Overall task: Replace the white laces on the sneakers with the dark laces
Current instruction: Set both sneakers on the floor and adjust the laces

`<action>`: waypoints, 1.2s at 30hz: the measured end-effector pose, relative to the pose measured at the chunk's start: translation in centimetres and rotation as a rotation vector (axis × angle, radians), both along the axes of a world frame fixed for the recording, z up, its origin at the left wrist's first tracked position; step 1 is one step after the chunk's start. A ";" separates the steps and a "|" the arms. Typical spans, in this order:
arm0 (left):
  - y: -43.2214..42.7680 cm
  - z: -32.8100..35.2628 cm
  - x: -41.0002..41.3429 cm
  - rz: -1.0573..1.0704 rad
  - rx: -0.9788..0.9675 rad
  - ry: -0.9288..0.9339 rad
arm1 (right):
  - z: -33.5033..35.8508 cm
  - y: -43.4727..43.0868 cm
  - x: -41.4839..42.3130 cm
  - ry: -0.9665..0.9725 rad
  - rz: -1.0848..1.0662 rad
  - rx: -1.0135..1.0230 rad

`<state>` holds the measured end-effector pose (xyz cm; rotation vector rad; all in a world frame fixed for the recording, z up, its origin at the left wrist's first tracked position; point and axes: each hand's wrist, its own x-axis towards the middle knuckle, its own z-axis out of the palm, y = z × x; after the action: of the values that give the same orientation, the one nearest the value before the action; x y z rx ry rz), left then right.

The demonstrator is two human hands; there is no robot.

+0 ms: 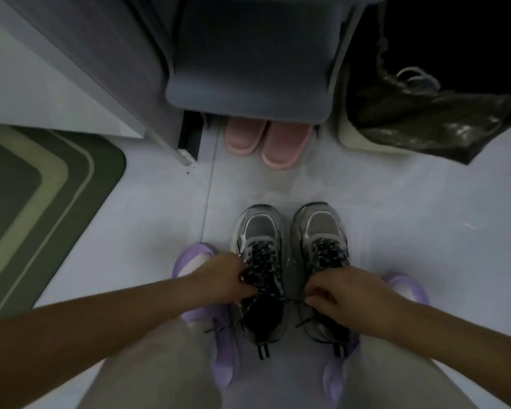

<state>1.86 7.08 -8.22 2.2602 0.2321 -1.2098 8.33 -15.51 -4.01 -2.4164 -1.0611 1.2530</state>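
Person crouches, purple slippers [224,358] flanking both shoes on the floor. Curled fingers of the left hand [227,278] pinch the dark laces [263,255] at the tongue of the left-side sneaker [260,228]; the right hand [342,293] pinches a lace end over the other sneaker [322,225]. Both look laced dark. Likely risks: an uneven pull leaves the ends unequal, a pinch slips, or loose ends by the heels snag under a slipper. Pink slippers [260,140] sit beyond.
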 end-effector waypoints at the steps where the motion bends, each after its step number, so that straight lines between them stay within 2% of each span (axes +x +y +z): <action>1: 0.2 -0.2 0.0 -0.024 -0.002 -0.026 | -0.5 0.7 -0.3 -0.009 -0.051 0.043; 4: 0.8 -0.7 -1.2 0.020 -0.016 -0.079 | -1.9 2.2 -0.9 0.001 -0.212 0.125; 7: 1.1 -0.8 -2.4 0.323 -0.104 -0.145 | -3.1 3.6 -1.0 0.047 -0.303 0.163; 9: 0.8 -0.8 -2.8 0.453 -0.136 -0.205 | -3.6 4.4 -1.1 0.070 -0.308 0.172; 13: -0.2 -1.0 -3.1 0.414 -0.086 -0.241 | -4.0 4.9 -1.6 0.078 -0.352 0.153; 17: 0.0 -1.3 -3.3 0.461 -0.099 -0.235 | -4.3 4.4 -1.8 0.090 -0.408 0.158; 20: 0.2 -1.4 -3.6 0.509 -0.183 -0.212 | -4.3 4.2 -1.7 0.097 -0.415 0.160; 25: 0.9 -1.3 -3.1 0.707 -0.406 -0.022 | -4.2 4.1 -1.3 0.113 -0.341 0.164; 31: 1.9 -1.2 -1.8 0.568 -0.363 -0.007 | -4.3 4.1 -0.4 0.146 -0.259 0.134; 33: 2.3 -1.4 -1.4 0.475 -0.336 -0.051 | -4.3 4.2 0.0 0.198 -0.290 0.111; 36: 2.3 -1.5 -1.3 0.499 -0.333 -0.083 | -4.2 4.1 0.6 0.174 -0.388 0.109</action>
<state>0.57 9.40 -9.75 1.8127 0.4900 -0.8197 8.97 -11.43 -8.25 -2.2410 -0.5609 1.2060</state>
